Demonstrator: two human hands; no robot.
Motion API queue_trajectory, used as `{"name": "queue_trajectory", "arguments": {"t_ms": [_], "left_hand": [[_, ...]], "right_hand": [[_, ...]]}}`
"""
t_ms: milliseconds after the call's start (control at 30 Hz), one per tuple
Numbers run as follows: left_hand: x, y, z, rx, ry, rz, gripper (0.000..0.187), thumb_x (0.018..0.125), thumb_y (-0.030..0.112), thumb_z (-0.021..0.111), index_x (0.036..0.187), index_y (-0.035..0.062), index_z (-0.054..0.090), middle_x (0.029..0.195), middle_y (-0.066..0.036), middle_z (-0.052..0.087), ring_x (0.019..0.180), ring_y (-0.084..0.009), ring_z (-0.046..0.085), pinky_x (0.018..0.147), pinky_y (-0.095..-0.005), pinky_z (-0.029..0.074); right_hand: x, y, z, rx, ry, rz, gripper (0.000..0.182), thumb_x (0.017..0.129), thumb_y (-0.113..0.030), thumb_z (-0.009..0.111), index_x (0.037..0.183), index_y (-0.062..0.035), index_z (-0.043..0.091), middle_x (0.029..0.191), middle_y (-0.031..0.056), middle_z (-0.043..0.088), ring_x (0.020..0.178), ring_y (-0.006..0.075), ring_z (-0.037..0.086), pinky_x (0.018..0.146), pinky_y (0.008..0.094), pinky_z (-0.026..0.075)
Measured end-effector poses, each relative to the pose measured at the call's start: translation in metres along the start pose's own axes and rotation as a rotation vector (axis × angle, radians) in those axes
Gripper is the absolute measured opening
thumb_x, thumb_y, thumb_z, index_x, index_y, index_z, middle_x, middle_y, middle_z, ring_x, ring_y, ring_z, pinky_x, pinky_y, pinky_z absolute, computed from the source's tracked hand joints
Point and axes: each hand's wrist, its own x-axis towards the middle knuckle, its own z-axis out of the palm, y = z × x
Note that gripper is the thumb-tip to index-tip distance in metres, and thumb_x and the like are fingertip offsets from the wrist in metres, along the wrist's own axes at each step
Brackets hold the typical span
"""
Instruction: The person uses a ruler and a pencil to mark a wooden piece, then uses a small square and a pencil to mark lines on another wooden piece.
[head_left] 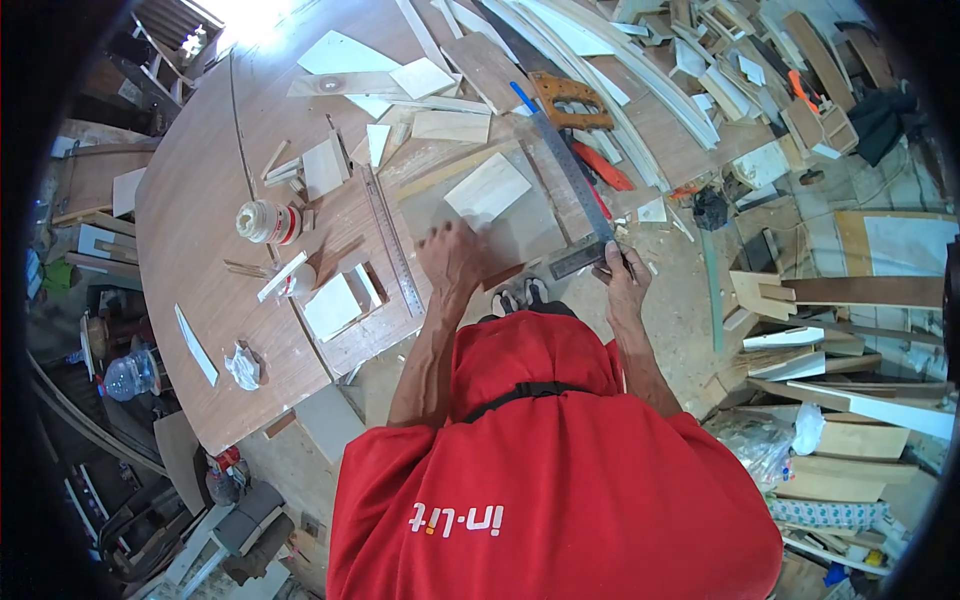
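My right hand (pixel 624 278) grips a try square (pixel 577 172) near its corner, with thumb and fingers pinched around it. The square's long metal blade points away from me, and its dark stock extends left from my fingers. My left hand (pixel 452 258) rests at the near edge of a grey board (pixel 525 215), its fingers curled down; what lies under them is hidden. A pale rectangular wood piece (pixel 488 188) lies on the board just beyond my left hand. A handsaw with a wooden handle (pixel 570 102) lies by the far end of the blade.
On the brown tabletop (pixel 200 270) are an open glue jar (pixel 262 222), a long steel ruler (pixel 393 245), a small white-topped wood frame (pixel 335 303), crumpled paper (pixel 243 366) and several offcuts. Long curved strips (pixel 640 90) run along the far right. Wood scraps (pixel 850 400) crowd the floor at right.
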Motion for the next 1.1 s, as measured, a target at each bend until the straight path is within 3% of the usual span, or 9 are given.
{"name": "queue_trajectory", "arguments": {"t_ms": [133,233,433,667,733,967,1033,1100], "left_hand": [[-0.014,-0.024,-0.004,-0.015,0.259,-0.212,0.043,0.082,0.029,0.074,0.111,0.0013,0.06,0.11,-0.017,0.06,0.101,-0.0355,0.059,0.082,-0.0493,0.049],[-0.023,-0.026,-0.016,0.047,0.198,-0.356,0.045,0.08,0.024,0.074,0.114,0.0004,0.057,0.113,-0.019,0.057,0.103,-0.0383,0.057,0.081,-0.0488,0.051],[-0.029,-0.029,-0.009,0.071,0.368,-0.328,0.039,0.082,0.022,0.069,0.111,0.0004,0.055,0.112,-0.019,0.054,0.104,-0.0399,0.056,0.08,-0.0489,0.052],[-0.005,-0.071,0.02,0.202,0.383,-0.382,0.032,0.084,0.021,0.065,0.106,0.0006,0.054,0.104,-0.02,0.057,0.101,-0.0406,0.058,0.08,-0.0492,0.052],[0.001,-0.062,0.006,0.161,0.279,-0.568,0.036,0.086,0.024,0.063,0.11,-0.0014,0.054,0.105,-0.024,0.061,0.103,-0.041,0.061,0.086,-0.0491,0.051],[0.016,-0.068,0.004,0.117,0.247,-0.711,0.041,0.085,0.03,0.066,0.112,0.0012,0.054,0.109,-0.02,0.063,0.107,-0.0397,0.062,0.082,-0.0566,0.052],[0.016,-0.074,0.007,0.12,0.334,-0.686,0.038,0.083,0.03,0.067,0.105,-0.0004,0.06,0.1,-0.026,0.068,0.094,-0.0433,0.067,0.08,-0.0511,0.054],[0.017,-0.081,0.004,0.026,0.292,-0.654,0.034,0.083,0.03,0.066,0.099,0.0004,0.063,0.095,-0.025,0.069,0.09,-0.0426,0.067,0.078,-0.0498,0.053]], "right_hand": [[0.009,-0.006,0.007,-0.004,-0.044,0.042,0.021,0.094,-0.021,0.068,0.102,-0.0019,0.068,0.083,0.0026,0.065,0.069,0.0113,0.062,0.062,0.0281,0.057],[0.02,-0.009,0.007,-0.042,-0.117,0.031,0.022,0.094,-0.021,0.068,0.102,-0.0006,0.068,0.083,0.0029,0.065,0.07,0.0112,0.062,0.062,0.0278,0.056],[0.039,-0.019,0.01,-0.105,-0.232,0.042,0.023,0.094,-0.022,0.069,0.1,0.0,0.069,0.082,0.0025,0.065,0.07,0.0109,0.062,0.061,0.0272,0.056],[0.068,-0.02,0.012,-0.156,-0.354,-0.005,0.026,0.095,-0.024,0.067,0.104,-0.0003,0.069,0.083,0.0026,0.064,0.069,0.0111,0.062,0.063,0.0272,0.056],[0.072,-0.019,0.011,-0.157,-0.369,0.0,0.028,0.095,-0.027,0.067,0.106,-0.0008,0.068,0.085,0.0031,0.065,0.07,0.0113,0.062,0.064,0.0277,0.056],[0.079,-0.012,0.007,-0.209,-0.383,-0.061,0.026,0.095,-0.022,0.067,0.104,0.0023,0.067,0.085,0.0046,0.065,0.069,0.0124,0.063,0.061,0.0273,0.056],[0.079,-0.011,0.011,-0.203,-0.4,-0.051,0.027,0.095,-0.022,0.067,0.105,0.0023,0.067,0.087,0.0053,0.065,0.072,0.0133,0.065,0.063,0.0282,0.058],[0.077,-0.011,0.016,-0.165,-0.382,-0.041,0.026,0.094,-0.021,0.068,0.105,0.0024,0.066,0.087,0.0056,0.064,0.07,0.0133,0.065,0.061,0.0282,0.058]]}}
